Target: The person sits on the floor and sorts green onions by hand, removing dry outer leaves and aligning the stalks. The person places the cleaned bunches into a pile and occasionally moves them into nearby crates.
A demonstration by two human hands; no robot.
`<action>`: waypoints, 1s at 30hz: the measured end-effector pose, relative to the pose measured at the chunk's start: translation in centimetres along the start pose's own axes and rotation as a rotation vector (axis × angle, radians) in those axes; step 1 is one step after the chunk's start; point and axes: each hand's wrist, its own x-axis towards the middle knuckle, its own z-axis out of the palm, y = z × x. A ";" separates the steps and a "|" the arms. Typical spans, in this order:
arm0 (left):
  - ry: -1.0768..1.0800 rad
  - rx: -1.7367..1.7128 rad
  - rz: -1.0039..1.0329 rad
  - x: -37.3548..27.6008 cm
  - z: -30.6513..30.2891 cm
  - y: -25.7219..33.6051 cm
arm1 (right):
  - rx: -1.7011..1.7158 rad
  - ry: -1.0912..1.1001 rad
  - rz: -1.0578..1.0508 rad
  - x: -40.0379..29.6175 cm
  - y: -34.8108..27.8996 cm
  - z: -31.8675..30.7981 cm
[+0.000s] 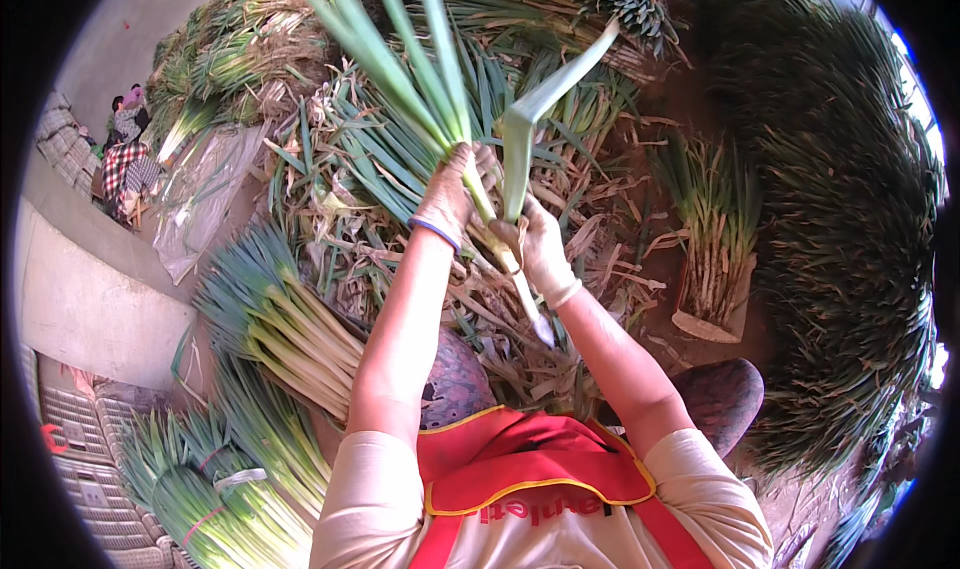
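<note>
My gloved left hand (448,192) is closed around a large green onion (484,197) below its spread leaves. The stalk slants down to the right, its pale root end above the pile of trimmings (480,284). My right hand (541,250), also gloved, grips a bent outer leaf (519,152) beside the stalk. That leaf stands apart from the other leaves at its upper end; its lower end is hidden by my fingers. Beyond my hands, more untrimmed green onions (375,145) lie across the pile.
Cleaned green onions (307,336) lie at my left, with banded bundles (225,494) below them. A small upright bunch (712,239) stands at my right, before a tall mass of green onions (840,254). Plastic crates (94,456) stand at lower left. People (129,156) sit far left.
</note>
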 end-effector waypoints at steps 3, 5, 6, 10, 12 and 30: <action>0.080 0.028 0.103 0.1 -0.5 1.3 | 0.041 0.036 0.198 -4.0 4.4 -1.8; 0.087 0.047 0.139 -0.1 -1.0 2.0 | -0.500 0.026 0.105 -7.0 9.1 -4.4; 0.145 0.055 0.134 -0.1 -1.7 2.4 | -0.669 0.008 0.084 -8.8 10.8 -5.2; 0.243 0.155 0.101 -0.3 -1.6 2.2 | -1.143 -0.280 0.365 -14.3 16.1 -7.9; 0.192 0.173 0.133 -0.1 -1.7 2.9 | -1.216 -0.420 0.498 -16.8 18.0 -9.0; -0.053 -0.171 0.058 -1.2 0.4 3.1 | 0.180 -0.232 0.461 -15.3 10.1 -5.9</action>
